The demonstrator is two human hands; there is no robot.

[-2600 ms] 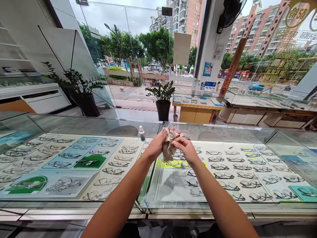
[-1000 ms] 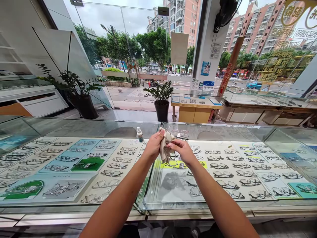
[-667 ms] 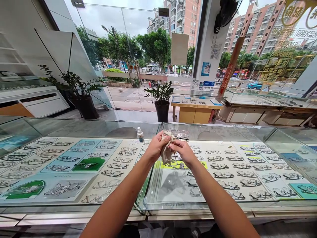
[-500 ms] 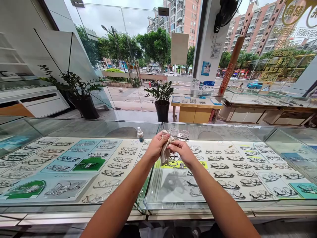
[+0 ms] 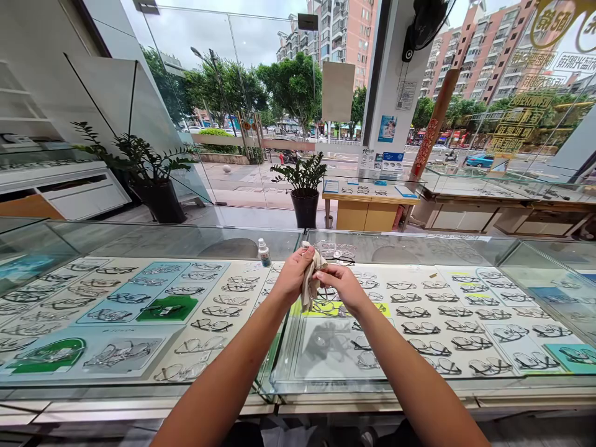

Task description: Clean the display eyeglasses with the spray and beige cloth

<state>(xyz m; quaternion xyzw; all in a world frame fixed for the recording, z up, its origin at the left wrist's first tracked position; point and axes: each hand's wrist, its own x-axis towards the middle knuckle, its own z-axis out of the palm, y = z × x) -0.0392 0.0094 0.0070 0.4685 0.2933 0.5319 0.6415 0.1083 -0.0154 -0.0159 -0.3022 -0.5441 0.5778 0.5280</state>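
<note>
So, nearest to me, two bare forearms are reaching in over the glass counter, with rows of glasses sitting under the top and a yellow strip showing just below the hands. A bit further in, the left hand is gripping a bunched beige cloth from the left, and the right hand is pinching it from the right, so they're basically meeting on it. The cloth is hanging in folds over the counter, near the middle. Can't tell if anything's tucked inside, tbh.

Progress-wise, I'd call this mid-handling: both hands are working at the cloth and neither is letting go. How much is finished or left, no clue, the folds are hiding it. The small white bottle is standing upright to the left, near the far side, and nobody's touching it.

Way past that, a potted plant is standing left of a wooden table, and trees are filling the view outside.
</note>
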